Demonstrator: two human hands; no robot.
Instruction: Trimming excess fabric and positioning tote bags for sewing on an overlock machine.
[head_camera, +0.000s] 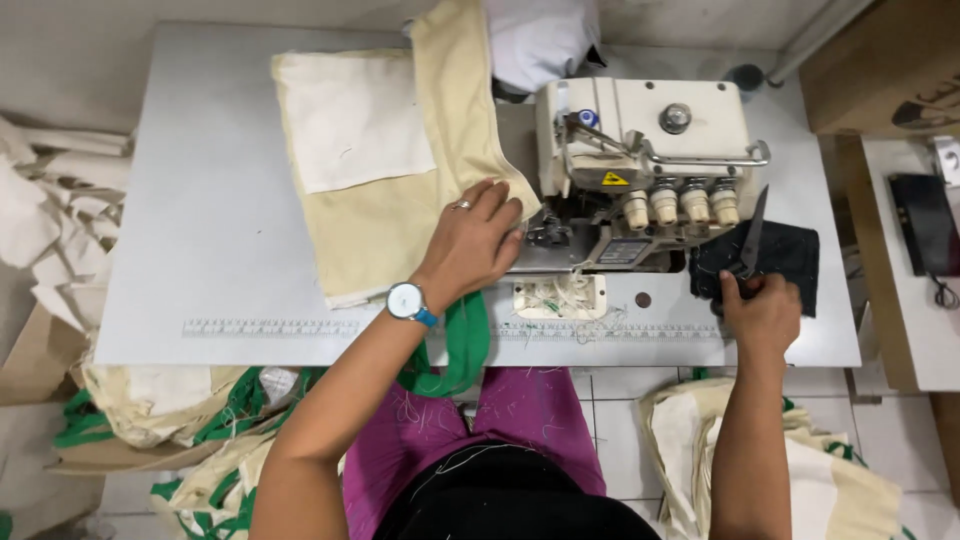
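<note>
Head view: left hand (478, 240) laid flat, fingers spread, on cream cloth (375, 215) at the foot of the sewing machine (645, 150); right hand (762, 312) closed on the scissors (750, 240), blades pointed up, over a dark cloth (780, 255) on the bench (210, 240); green strap (462, 345) hung off the bench edge below the left wrist; more cream cloth piled on the floor.

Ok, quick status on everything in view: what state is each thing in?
left hand: flat on the cream fabric
right hand: gripping the scissors
cream fabric: spread on the table, edge at the presser foot
scissors: blades pointing away, over the dark cloth
dark cloth: lying right of the machine
</note>
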